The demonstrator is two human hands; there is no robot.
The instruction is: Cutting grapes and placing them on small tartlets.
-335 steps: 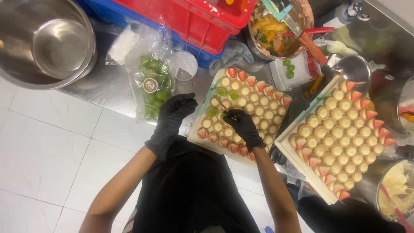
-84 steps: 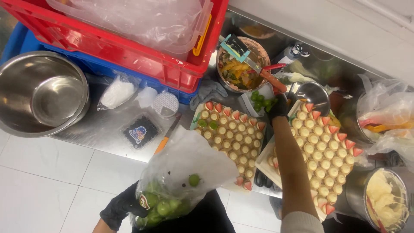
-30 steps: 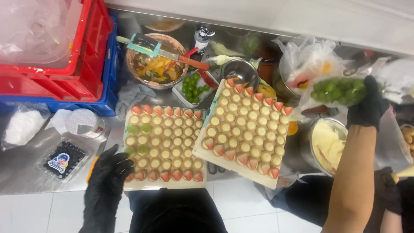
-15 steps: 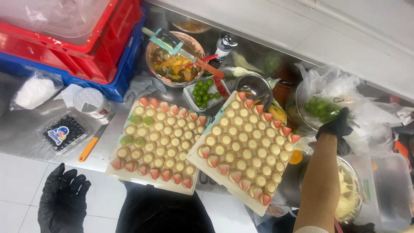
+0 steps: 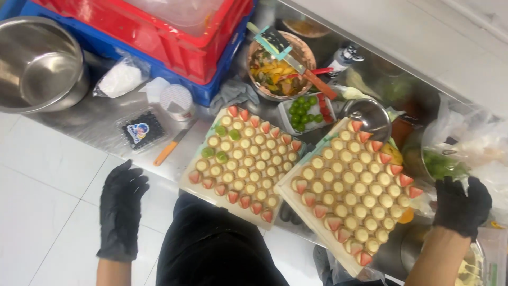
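Two white trays of small round tarts edged with strawberry pieces lie on the steel counter, a left tray and a right tray. A few left-tray tarts carry green grapes. My left hand, in a black glove, hangs open off the counter's near edge and holds nothing. My right hand, also gloved, rests at the far right against a clear plastic bag of green grapes; whether it grips the bag is unclear.
A steel bowl sits at far left beside red and blue crates. A bowl of cut fruit with a scraper, a small tub of grapes, an orange-handled knife, a blueberry punnet and a white cup crowd the counter.
My right hand carried the bag of grapes to the far right and set it down among other bags. My left hand dropped off the counter and hangs open.
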